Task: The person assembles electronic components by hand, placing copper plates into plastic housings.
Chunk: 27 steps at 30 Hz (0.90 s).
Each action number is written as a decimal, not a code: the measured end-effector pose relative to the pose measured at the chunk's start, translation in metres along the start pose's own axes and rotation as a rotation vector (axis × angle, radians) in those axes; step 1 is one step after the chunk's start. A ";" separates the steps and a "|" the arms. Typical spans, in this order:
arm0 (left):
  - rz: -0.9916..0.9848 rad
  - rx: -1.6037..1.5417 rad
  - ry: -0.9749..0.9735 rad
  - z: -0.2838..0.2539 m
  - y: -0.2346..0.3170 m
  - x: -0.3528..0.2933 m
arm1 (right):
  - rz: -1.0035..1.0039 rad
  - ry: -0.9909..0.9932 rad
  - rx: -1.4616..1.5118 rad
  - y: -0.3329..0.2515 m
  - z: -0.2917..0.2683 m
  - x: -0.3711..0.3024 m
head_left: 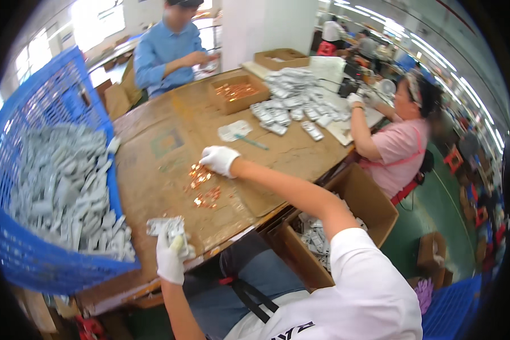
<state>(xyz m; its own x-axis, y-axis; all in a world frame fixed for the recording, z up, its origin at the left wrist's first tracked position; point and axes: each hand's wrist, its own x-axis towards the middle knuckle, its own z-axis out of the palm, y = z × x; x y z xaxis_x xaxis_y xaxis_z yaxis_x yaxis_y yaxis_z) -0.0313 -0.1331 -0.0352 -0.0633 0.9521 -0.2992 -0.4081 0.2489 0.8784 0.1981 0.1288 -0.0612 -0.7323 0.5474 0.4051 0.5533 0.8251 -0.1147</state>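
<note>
1. Head view, step in hand. From my remote seat I judge this to be the picking up of small copper pieces (pixel 207 197) for use with the pale grey parts (pixel 175 224). The copper lies loose mid-desk (pixel 147 187); the grey parts are at the desk's near edge.
2. Head view, right grip. The gloved right hand (pixel 220 160) is lowered to the far end of the copper scatter, fingers bent downward. I cannot tell how wide the grip is, or whether a piece is pinched in it.
3. Head view, left grip. The gloved left hand (pixel 170 262) is narrowed on the grey parts, thumb and fingers about them.
4. Head view, next move. In my judgement it calls for a fine pinch on one copper piece, then carrying it toward the left hand, which should hold its parts steady.
5. Head view, surroundings. A blue crate (pixel 56 73) of similar grey parts stands at the left.
</note>
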 end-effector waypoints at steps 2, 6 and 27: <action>0.021 0.031 0.009 -0.001 -0.006 0.003 | 0.061 -0.075 0.019 -0.001 -0.002 0.006; 0.043 0.081 -0.053 0.012 -0.008 0.003 | 0.149 -0.362 -0.171 -0.024 -0.037 0.028; 0.265 0.082 0.048 0.033 -0.034 0.043 | -0.010 -0.594 -0.187 -0.017 -0.035 0.055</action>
<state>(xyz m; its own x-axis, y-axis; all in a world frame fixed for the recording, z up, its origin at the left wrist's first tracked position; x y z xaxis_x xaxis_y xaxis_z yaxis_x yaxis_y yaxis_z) 0.0098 -0.0948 -0.0651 -0.2018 0.9769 -0.0706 -0.2963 0.0079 0.9551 0.1625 0.1400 -0.0048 -0.8038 0.5685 -0.1751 0.5660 0.8215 0.0688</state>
